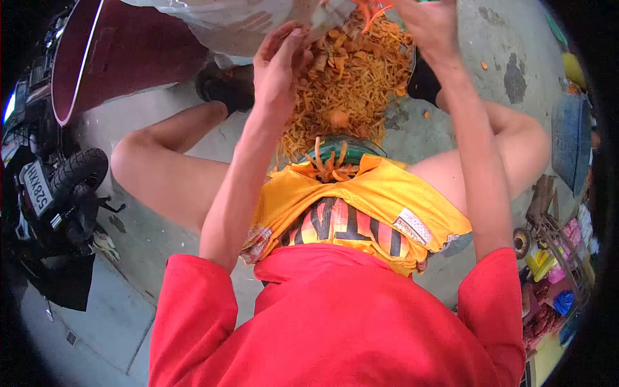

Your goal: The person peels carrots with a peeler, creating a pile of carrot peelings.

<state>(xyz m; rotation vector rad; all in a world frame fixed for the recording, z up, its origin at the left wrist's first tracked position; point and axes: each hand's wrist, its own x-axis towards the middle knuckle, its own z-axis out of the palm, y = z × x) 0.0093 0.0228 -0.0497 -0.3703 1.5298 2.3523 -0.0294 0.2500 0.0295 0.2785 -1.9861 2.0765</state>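
A large heap of orange, shredded and sliced pieces [351,84] lies between my legs, with a green rim [364,147] at its near edge. My left hand [284,58] is raised over the heap's left side, fingers curled; what they hold, if anything, is hidden. At the top edge, my right hand [429,26] is above the heap's right side, beside a bright orange-red strip [374,16]; its fingers are partly cut off by the frame. A clear plastic sheet or bag [229,29] spreads beyond my left hand. More orange strips [332,169] rest on my yellow shorts.
A dark red panel [129,55] stands at the upper left, above a motorbike with a black tyre [80,174]. On the right are a blue container [571,142], a yellow bottle [540,263] and assorted clutter. Small orange bits lie on the concrete floor [477,77].
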